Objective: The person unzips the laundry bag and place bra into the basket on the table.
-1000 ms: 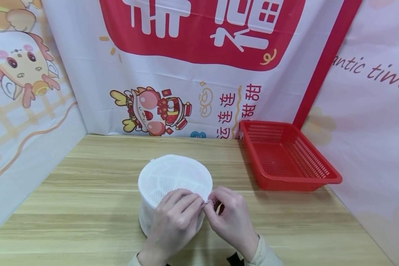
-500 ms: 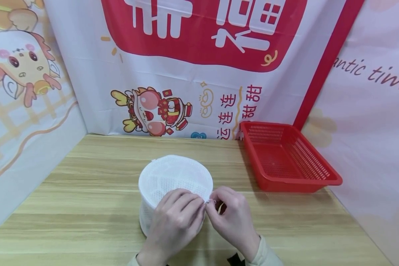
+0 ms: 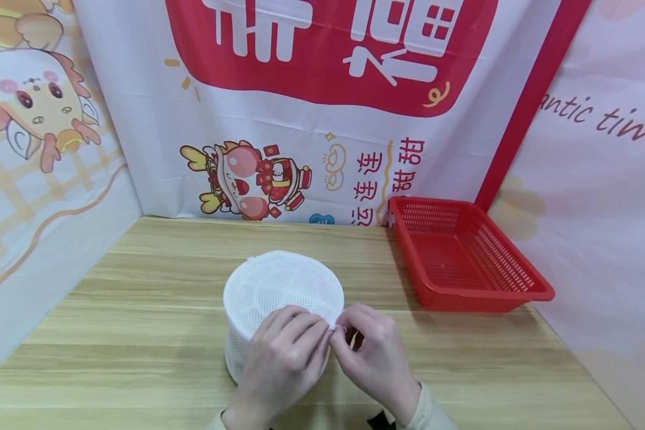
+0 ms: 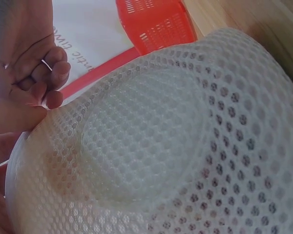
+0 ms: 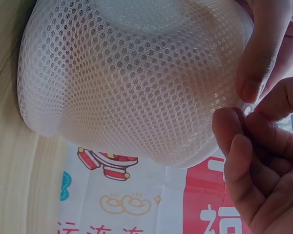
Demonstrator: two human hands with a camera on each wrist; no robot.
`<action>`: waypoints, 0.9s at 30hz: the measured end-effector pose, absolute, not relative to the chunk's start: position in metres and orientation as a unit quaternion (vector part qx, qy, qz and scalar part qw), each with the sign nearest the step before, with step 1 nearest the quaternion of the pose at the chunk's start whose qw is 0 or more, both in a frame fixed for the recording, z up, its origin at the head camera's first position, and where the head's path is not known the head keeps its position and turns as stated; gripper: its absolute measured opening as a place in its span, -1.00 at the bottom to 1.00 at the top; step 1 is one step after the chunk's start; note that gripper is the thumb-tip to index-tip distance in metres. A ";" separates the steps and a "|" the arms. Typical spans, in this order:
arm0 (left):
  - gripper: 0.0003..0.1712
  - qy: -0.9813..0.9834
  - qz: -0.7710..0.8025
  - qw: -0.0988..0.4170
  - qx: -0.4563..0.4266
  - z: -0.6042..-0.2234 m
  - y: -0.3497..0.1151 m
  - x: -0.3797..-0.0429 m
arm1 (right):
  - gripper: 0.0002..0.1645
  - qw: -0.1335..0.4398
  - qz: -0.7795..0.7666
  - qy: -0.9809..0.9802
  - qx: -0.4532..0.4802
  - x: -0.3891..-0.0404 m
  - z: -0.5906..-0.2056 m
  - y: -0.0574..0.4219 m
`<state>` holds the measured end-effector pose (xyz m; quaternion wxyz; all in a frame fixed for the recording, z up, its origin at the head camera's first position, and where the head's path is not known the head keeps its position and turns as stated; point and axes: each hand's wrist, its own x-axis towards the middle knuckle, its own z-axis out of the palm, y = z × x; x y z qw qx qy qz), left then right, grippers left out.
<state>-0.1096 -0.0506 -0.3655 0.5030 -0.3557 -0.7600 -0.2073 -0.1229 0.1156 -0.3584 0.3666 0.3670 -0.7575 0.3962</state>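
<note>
A white cylindrical mesh laundry bag (image 3: 279,283) stands upright on the table in the head view. My left hand (image 3: 287,355) grips its near right rim, fingers over the top edge and thumb (image 5: 256,73) against the side in the right wrist view. Right beside it, my right hand (image 3: 375,352) pinches a small part at the rim between thumb and index finger. That part looks like a zipper pull, mostly hidden by the fingertips. A round, paler mesh patch (image 4: 141,136) shows on the bag's side in the left wrist view.
A red plastic basket (image 3: 446,257) with perforated sides stands at the back right of the wood-grain table (image 3: 113,334). Printed cloths (image 3: 156,149) hang behind and on both sides of the table. A black object (image 3: 380,420) shows at the right wrist.
Both hands keep their places at the bag's rim. The mesh on top of the bag has shifted slightly, and the head view has moved a little.
</note>
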 end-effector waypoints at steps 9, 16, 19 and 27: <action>-0.75 -0.747 -0.209 0.516 -0.365 -0.365 -0.051 -0.111 | -0.74 0.368 0.396 -0.767 0.345 -0.122 -0.358 0.116; -0.77 -0.746 -0.207 0.514 -0.368 -0.366 -0.051 -0.111 | -0.74 0.362 0.397 -0.776 0.330 -0.121 -0.359 0.116; -0.76 -0.746 -0.207 0.514 -0.369 -0.366 -0.051 -0.111 | -0.74 0.362 0.398 -0.777 0.327 -0.122 -0.360 0.117; -0.75 -0.746 -0.210 0.511 -0.371 -0.366 -0.051 -0.111 | -0.73 0.361 0.399 -0.780 0.320 -0.122 -0.360 0.117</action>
